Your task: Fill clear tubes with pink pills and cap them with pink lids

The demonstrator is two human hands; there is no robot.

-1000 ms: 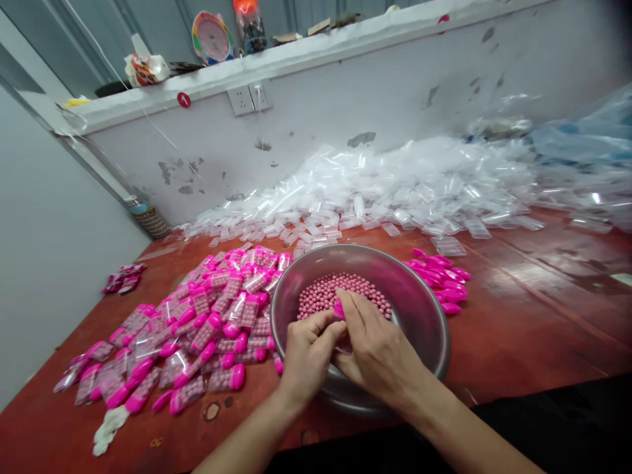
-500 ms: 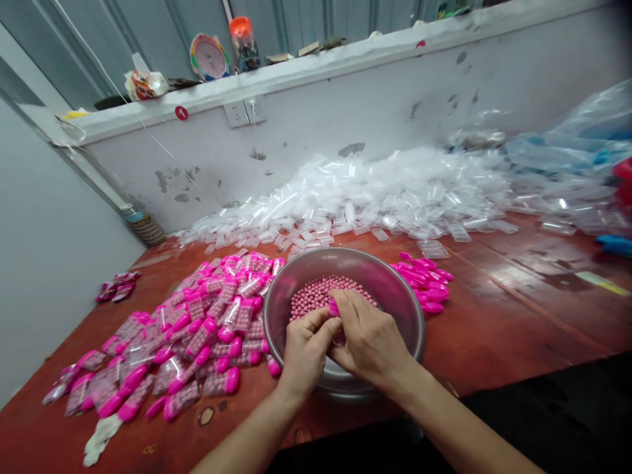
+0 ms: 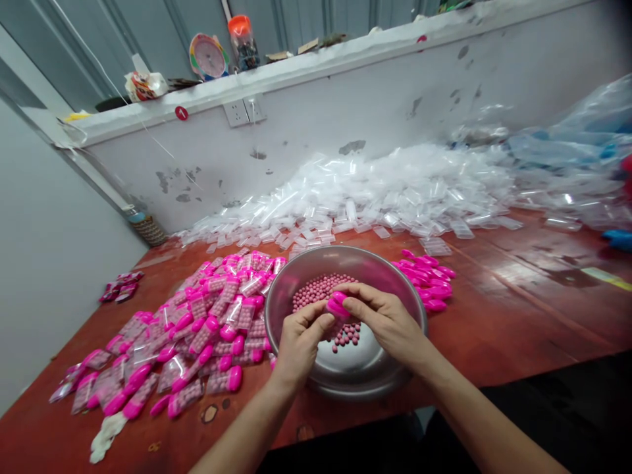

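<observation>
Above a steel bowl (image 3: 368,368) my two hands meet on one small case. My left hand (image 3: 302,339) is closed on its clear plastic body, mostly hidden by the fingers. My right hand (image 3: 388,322) pinches the bright pink cap (image 3: 337,303) at its top; whether the cap is fully seated I cannot tell. Round pink beads (image 3: 318,289) lie in the bowl below, mostly on its far side, with several loose ones near my fingers. Left of the bowl spreads a heap of bead-filled cases with pink caps (image 3: 202,336). To its right lie loose pink caps (image 3: 429,283).
A long pile of clear plastic cases (image 3: 375,191) runs along the wall behind the bowl. Clear plastic bags (image 3: 567,145) lie at the back right. A small dark pink bundle (image 3: 120,288) and a white scrap (image 3: 106,438) are on the red tabletop (image 3: 518,342).
My hands have turned the case so the pink cap now shows between them. My right hand has shifted slightly right, uncovering loose beads in the bowl.
</observation>
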